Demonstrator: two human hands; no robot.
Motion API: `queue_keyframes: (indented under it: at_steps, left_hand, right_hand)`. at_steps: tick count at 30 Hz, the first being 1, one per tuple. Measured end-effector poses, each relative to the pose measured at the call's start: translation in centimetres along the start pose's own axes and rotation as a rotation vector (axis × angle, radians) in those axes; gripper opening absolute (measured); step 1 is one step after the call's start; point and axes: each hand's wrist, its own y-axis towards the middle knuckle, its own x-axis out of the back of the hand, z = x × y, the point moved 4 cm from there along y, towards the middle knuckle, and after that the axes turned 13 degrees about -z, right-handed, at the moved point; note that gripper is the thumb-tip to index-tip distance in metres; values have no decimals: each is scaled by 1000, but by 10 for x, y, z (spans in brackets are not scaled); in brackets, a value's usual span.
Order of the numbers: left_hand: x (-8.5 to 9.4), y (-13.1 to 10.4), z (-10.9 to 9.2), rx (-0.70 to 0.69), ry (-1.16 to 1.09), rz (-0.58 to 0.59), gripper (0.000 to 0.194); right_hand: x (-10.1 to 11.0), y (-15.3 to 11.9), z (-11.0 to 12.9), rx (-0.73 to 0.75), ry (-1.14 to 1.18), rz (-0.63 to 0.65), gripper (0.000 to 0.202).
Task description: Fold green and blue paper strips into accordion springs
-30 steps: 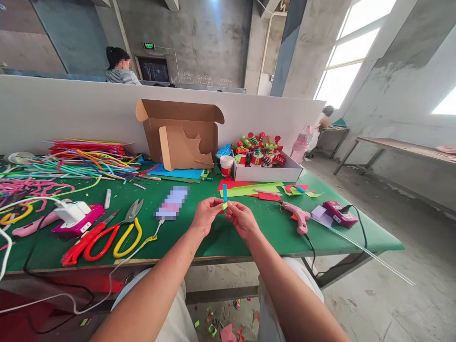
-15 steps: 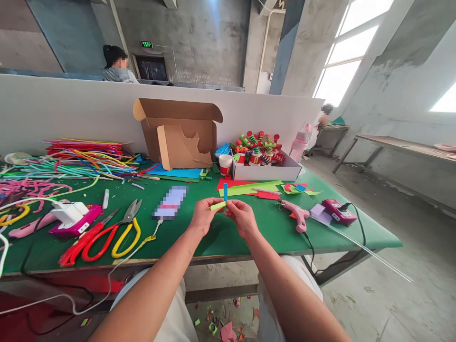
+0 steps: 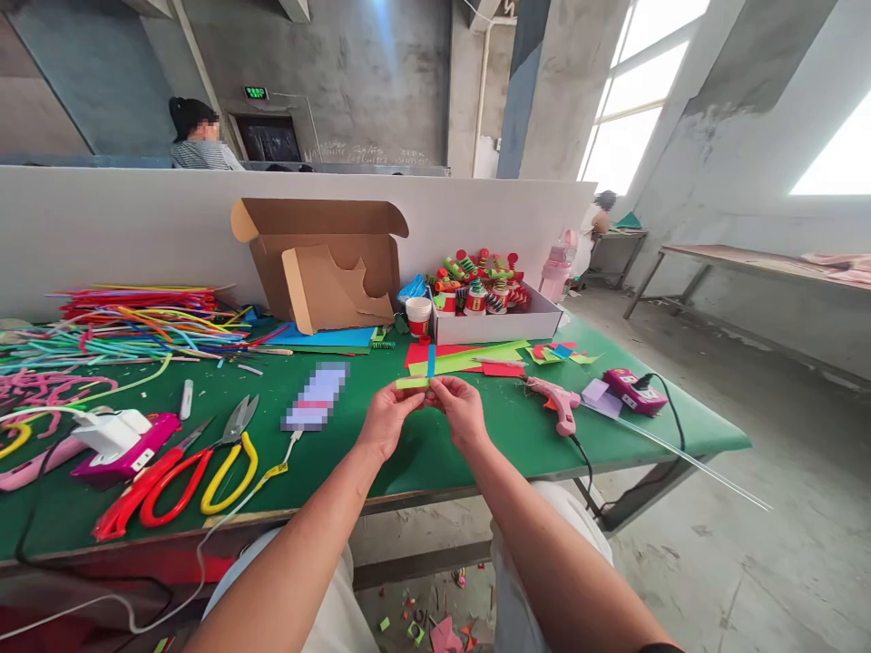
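Above the green table's front half, my left hand [image 3: 386, 417] pinches a short light-green paper strip [image 3: 411, 384]. My right hand [image 3: 460, 408] pinches the spot where a blue paper strip [image 3: 431, 361] meets the green one. The blue strip stands up, roughly at a right angle to the green. Whether the strips are glued or only overlapped, I cannot tell. Behind my hands lie red paper [image 3: 445, 352] and a long light-green sheet [image 3: 469, 358]. A pink glue gun [image 3: 559, 404] rests to the right of my right hand.
Scissors with red and yellow handles [image 3: 224, 453] and a cabled phone [image 3: 316, 396] lie left. Coloured pipe cleaners [image 3: 136, 326] pile up far left. Behind stand a cardboard box [image 3: 327, 218], paper cups [image 3: 418, 316] and a white box [image 3: 504, 326] of red and green crafts. A clear stick [image 3: 694, 462] overhangs the right edge.
The green strip has turned from slanted to nearly level, with the blue strip still upright. Both hands keep their pinch. The whole view has shifted slightly.
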Motion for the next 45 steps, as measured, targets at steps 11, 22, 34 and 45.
queue_keyframes:
  at_steps: [11, 22, 34, 45]
  left_hand:
    - [6, 3, 4, -40, -24, -169, 44]
    - [9, 4, 15, -130, 15, -250, 36]
    - [13, 11, -7, -129, 257, -99, 33]
    - [4, 6, 7, -17, 34, -55, 41]
  right_hand:
    - [-5, -3, -11, 29, -50, 86, 25]
    - [-1, 1, -13, 39, -119, 92, 26]
    - [1, 1, -7, -79, -152, 146, 32]
    - [0, -2, -11, -101, 4, 27, 34]
